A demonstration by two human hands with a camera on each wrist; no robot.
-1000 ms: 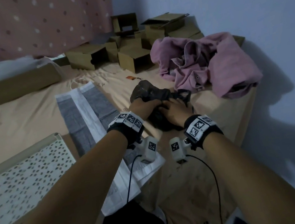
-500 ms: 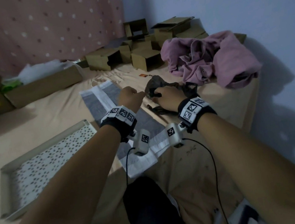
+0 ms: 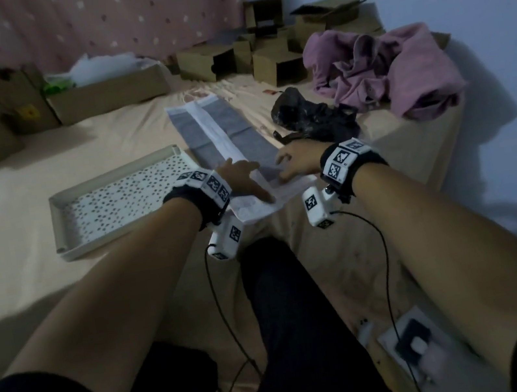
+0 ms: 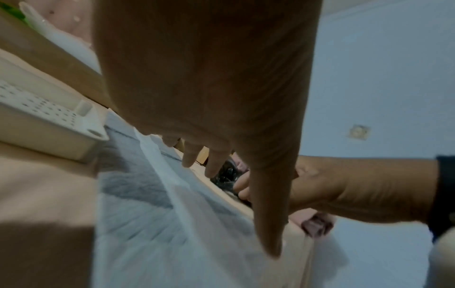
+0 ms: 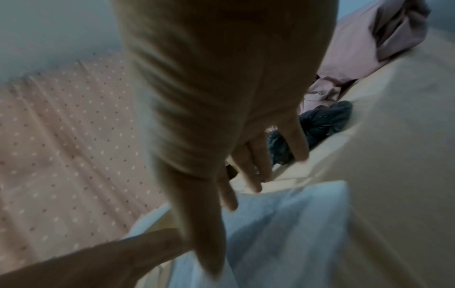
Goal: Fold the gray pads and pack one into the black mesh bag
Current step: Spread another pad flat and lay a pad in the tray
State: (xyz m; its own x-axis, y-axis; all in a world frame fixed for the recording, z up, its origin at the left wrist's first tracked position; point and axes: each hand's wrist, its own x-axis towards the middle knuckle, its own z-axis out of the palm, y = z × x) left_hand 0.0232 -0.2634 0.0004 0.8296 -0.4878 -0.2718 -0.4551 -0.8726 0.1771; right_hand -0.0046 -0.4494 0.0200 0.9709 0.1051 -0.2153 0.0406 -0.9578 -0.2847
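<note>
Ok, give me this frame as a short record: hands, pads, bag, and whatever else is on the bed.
left hand: open, fingers spread on the near end of the pads
right hand: open, fingers on the pads' right edge
pads: unfolded, flat on the bed
bag: crumpled beyond the right hand, untouched
tray: left of the pads
pink cloth: heaped behind the bag

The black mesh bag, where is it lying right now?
In the head view the crumpled black mesh bag lies on the bed, right of the long gray pads and just left of the heaped pink cloth, beyond the right hand.
</note>
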